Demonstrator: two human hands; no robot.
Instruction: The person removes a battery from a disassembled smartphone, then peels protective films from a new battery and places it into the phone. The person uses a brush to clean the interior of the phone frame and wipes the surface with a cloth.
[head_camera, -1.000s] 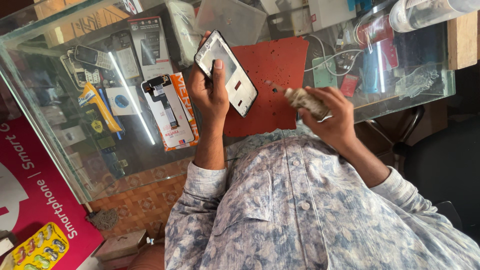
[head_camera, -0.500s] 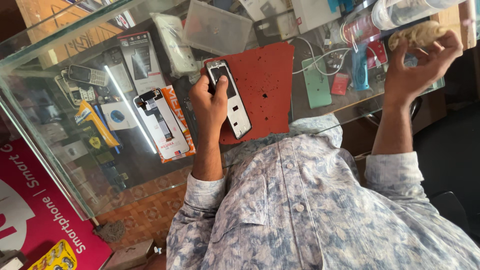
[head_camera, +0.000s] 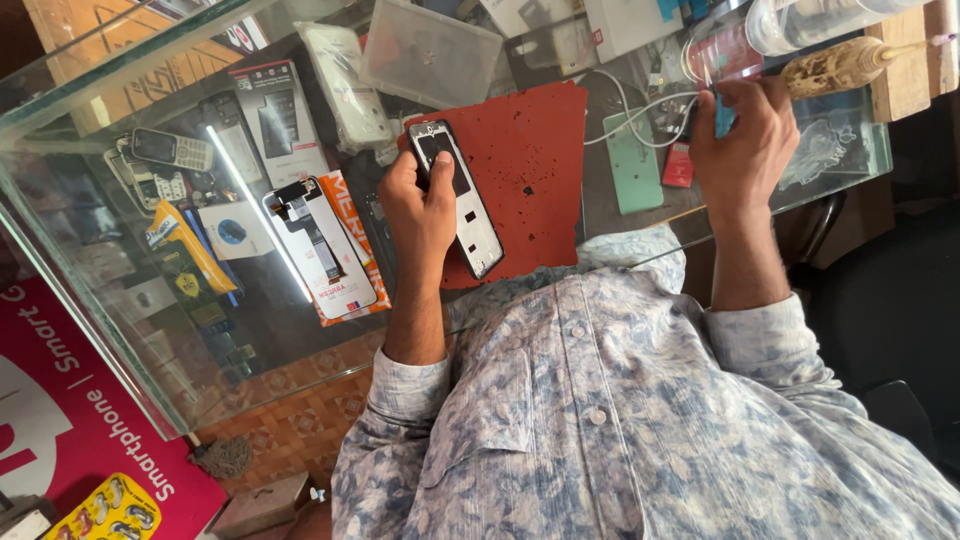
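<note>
Grip mattered most: I kept my left hand (head_camera: 420, 205) clamped on the phone frame (head_camera: 458, 198) over the red mat (head_camera: 530, 160), while my right hand (head_camera: 742, 135) pinched a blue tool (head_camera: 724, 112) steadily.

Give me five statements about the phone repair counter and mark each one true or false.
1. The left hand holds a phone frame over the red mat. True.
2. The right hand rests on the red mat. False: it is off the mat, at the clutter on the counter's right side.
3. A green phone lies right of the mat. True.
4. The counter is solid wood. False: it is glass, with phones visible beneath.
5. The person wears a plain black shirt. False: the patterned shirt is light blue.
</note>
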